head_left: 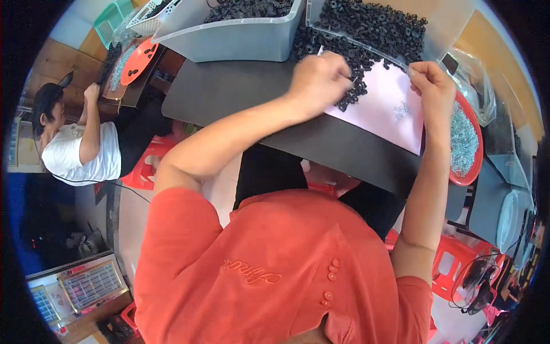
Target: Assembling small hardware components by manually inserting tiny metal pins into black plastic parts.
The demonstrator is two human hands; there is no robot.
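My left hand point(321, 79) is curled and a little blurred, over the edge of a heap of small black plastic parts point(354, 94). What its fingers hold, if anything, is hidden. My right hand point(433, 80) pinches thumb and forefinger together above the right side of a pale pink sheet point(381, 129); anything between the fingertips is too small to name. On that sheet, near my right wrist, lies a little cluster of small clear, silvery pieces point(403, 110). The black parts spread over the sheet's left and far side.
Two grey plastic bins point(243, 43) of black parts stand at the dark table's point(209, 92) far edge. Right of my forearm is a red bowl point(474, 166) of small clear pieces. A person in a white shirt point(86, 146) sits at the left near an orange tray point(139, 62).
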